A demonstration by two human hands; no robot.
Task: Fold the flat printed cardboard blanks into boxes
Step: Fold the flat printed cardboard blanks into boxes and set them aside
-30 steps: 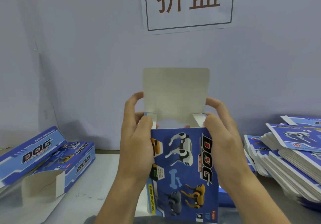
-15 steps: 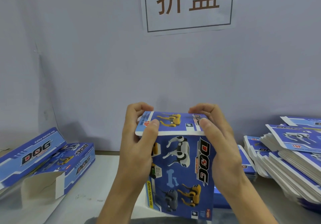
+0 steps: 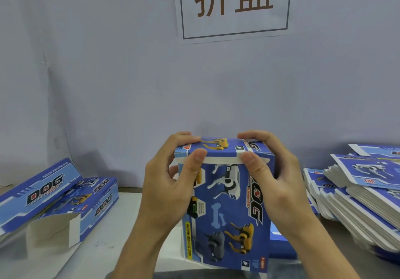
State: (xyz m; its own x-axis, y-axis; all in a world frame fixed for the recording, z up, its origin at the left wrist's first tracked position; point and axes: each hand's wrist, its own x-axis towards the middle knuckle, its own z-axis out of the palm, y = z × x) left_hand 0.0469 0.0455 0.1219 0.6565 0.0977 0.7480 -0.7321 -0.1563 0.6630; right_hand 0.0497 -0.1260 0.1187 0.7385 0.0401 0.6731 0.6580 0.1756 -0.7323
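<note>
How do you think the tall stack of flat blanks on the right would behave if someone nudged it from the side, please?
The stack of blanks already leans and fans out, so a nudge would probably slide the glossy sheets over one another rather than move them as one block. Single blanks look thin, so likely light and bendy. The top blank sits askew and would probably slip off first.

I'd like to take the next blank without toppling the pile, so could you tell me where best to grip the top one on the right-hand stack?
Probably the top blank is best pinched at its near-left corner, coming from the left. It lies flat and fanned askew on the stack of blanks, so that edge overhangs with room for a thumb above and fingers beneath.
</note>
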